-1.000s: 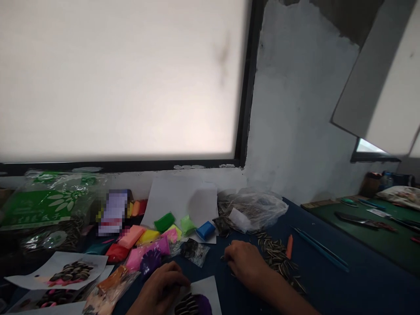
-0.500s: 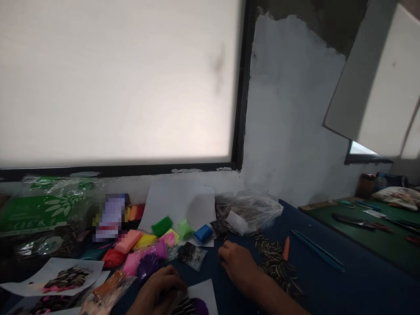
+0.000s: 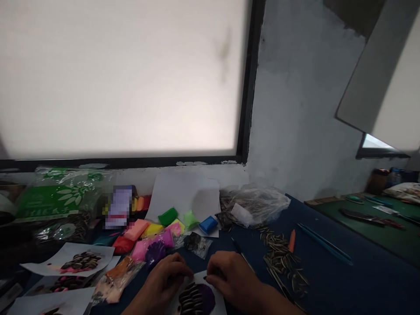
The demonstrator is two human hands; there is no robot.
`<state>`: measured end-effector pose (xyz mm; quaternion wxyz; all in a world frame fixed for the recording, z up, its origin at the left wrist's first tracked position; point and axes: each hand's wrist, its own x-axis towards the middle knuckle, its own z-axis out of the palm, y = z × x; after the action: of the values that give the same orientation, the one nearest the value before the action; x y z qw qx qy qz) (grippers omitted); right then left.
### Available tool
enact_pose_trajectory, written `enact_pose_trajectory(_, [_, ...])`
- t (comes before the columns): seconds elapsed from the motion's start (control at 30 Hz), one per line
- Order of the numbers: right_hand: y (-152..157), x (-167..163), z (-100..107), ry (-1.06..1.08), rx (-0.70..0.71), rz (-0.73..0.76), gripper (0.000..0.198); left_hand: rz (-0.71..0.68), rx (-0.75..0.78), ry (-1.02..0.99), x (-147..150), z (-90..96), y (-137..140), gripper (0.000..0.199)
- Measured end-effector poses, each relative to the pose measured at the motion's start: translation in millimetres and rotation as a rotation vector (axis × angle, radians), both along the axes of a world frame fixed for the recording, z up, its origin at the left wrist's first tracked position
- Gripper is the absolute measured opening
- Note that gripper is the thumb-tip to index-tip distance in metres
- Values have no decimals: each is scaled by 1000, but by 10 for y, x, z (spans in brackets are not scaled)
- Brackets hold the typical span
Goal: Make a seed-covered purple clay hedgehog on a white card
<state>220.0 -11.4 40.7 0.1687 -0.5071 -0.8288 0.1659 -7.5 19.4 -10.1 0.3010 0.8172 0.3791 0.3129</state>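
On the blue table at the bottom middle lies a white sheet of paper [image 3: 222,302]. It bears a purple clay patch [image 3: 208,297] with rows of striped sunflower seeds [image 3: 191,299] on its left part. My left hand [image 3: 170,275] rests at the paper's upper left, fingers curled and closed; whatever is between them is hidden. Over the upper right of the paper, my right hand [image 3: 229,275] pinches a small dark seed [image 3: 205,278] between thumb and finger. A loose pile of sunflower seeds [image 3: 278,249] lies to the right of that hand.
Coloured clay packets [image 3: 138,229] spread across the back left, near a green bag [image 3: 49,201]. Seed-decorated sheets [image 3: 80,260] overlap at the left. A pen [image 3: 241,253], an orange stick [image 3: 292,240] and blue tweezers [image 3: 324,243] lie rightward. A plastic bag [image 3: 256,205] sits by the wall.
My right hand has moved left and down from beside the seed pile to the paper, with a seed pinched in it. A pen now shows behind it. The view has shifted slightly.
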Motion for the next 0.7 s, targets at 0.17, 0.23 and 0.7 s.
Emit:
enact_pose_trajectory(0.17, [-46, -16, -97, 139, 16, 58, 20, 5, 16, -5, -3, -8, -9, 29])
enact_pose_trajectory(0.23, [-45, -18, -117, 137, 37, 53, 19, 10, 11, -4, -7, -12, -10, 29])
enact_pose_trajectory(0.7, [-79, -32, -113, 47, 45, 23, 16, -26, 8, -10, -12, -24, 4, 30])
